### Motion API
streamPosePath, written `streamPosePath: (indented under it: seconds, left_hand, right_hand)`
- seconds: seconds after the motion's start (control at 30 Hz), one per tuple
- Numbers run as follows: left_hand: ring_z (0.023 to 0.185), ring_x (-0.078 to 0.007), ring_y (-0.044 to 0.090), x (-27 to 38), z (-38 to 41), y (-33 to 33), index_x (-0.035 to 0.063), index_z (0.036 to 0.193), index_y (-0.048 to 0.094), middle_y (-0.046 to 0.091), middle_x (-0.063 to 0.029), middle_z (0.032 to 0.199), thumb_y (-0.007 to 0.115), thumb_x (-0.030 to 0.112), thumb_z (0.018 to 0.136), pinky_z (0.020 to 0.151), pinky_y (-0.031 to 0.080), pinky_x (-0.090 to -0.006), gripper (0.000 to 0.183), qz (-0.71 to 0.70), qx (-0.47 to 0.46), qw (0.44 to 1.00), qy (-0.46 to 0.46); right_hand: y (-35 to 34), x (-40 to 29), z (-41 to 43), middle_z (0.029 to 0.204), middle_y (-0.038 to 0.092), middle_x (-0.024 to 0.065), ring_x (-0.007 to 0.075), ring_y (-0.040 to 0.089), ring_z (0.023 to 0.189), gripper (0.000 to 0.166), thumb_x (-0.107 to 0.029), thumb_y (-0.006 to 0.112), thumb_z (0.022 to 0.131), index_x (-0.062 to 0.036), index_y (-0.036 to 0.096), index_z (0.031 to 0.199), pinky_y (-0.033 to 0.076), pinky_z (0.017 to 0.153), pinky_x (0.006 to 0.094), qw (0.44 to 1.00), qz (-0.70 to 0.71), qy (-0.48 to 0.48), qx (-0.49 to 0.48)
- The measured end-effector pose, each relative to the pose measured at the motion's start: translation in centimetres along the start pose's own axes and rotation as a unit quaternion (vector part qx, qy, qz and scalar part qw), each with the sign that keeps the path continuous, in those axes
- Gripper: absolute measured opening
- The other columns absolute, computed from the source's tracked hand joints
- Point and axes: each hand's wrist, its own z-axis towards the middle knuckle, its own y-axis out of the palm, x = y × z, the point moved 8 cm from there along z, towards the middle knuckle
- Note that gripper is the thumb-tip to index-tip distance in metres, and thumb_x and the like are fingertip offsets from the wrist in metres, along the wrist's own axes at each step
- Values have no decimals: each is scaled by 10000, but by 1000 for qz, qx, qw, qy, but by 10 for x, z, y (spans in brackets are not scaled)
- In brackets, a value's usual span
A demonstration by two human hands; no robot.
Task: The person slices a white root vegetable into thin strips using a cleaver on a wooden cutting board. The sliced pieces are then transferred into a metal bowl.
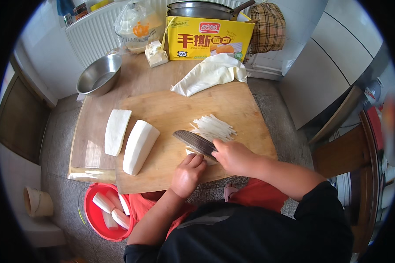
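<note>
My right hand (235, 157) grips a kitchen knife (195, 142), its dark, streaked blade pointing to the upper left over the wooden cutting board (154, 108). Close below the blade, my left hand (188, 174) presses with curled fingers on a small white radish piece (189, 151), mostly hidden by hand and knife. Just beyond the blade lies a loose heap of thin white radish shreds (215, 127). To the left, a long peeled radish chunk (141, 147) rests on the board. Beside it, a flat-cut radish slab (118, 132) lies near the board's left edge.
At the table's far left stands a steel bowl (100, 75). A white cloth (212, 74) touches the board's back edge. Behind are a yellow carton (191, 39) with pans on it and a plastic bag (138, 29). A red bucket (89, 213) on the floor holds several radish pieces.
</note>
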Motion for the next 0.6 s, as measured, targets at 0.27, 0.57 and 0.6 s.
streamPosePath:
  seconds: [0.27, 0.57, 0.6]
  left_hand:
    - [969, -254, 570, 0, 0, 5, 23, 888, 618, 586, -87, 1012, 559, 83, 700, 815, 509, -330, 206, -14, -16, 1000, -2]
    - [965, -252, 563, -2, -1, 1, 26, 892, 626, 583, -78, 1002, 560, 72, 700, 808, 509, -318, 208, 3, 5, 1000, 2]
    - [961, -251, 564, -2, -3, 2, 25, 892, 627, 583, -78, 1000, 561, 71, 700, 806, 509, -318, 209, 3, 2, 1000, -1]
  right_hand:
    - [5, 1, -6, 673, 602, 238, 427, 606, 655, 162, -125, 536, 896, 24, 473, 898, 469, 580, 502, 995, -46, 5, -84]
    - [0, -5, -3, 674, 594, 243, 433, 599, 659, 177, -139, 549, 904, 19, 471, 912, 460, 578, 501, 999, -18, -6, -26]
    - [-6, -7, -5, 685, 601, 243, 429, 606, 670, 165, -132, 539, 904, 21, 477, 910, 467, 589, 498, 998, -29, -2, -56]
